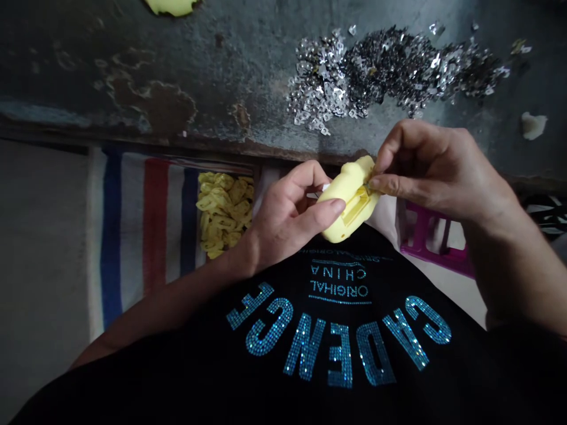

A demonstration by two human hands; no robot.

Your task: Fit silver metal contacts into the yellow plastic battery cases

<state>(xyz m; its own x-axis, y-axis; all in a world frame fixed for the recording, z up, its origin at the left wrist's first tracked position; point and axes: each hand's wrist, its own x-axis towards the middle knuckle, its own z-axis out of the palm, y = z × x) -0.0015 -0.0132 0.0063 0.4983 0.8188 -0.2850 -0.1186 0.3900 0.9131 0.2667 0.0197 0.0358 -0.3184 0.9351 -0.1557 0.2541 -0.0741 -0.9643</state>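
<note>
My left hand (295, 206) is closed around a pale yellow plastic toy casing (343, 186), its thumb along the near side. The casing has a rounded outline and a rectangular recess facing up, with a small hole near its lower end. At the upper right end of the recess, my right hand (436, 168) pinches a small metal clip (367, 186), mostly hidden by thumb and forefinger. Past the hands, a heap of small shiny metal clips (367, 71) lies spread over the worn dark metal bench (239, 65).
Below the bench edge at left, several yellow plastic pieces (225, 206) fill a striped woven sack (133, 218). A purple plastic stool or frame (419, 236) stands at right. A whitish scrap (533, 125) and another yellow piece (172, 5) lie on the bench.
</note>
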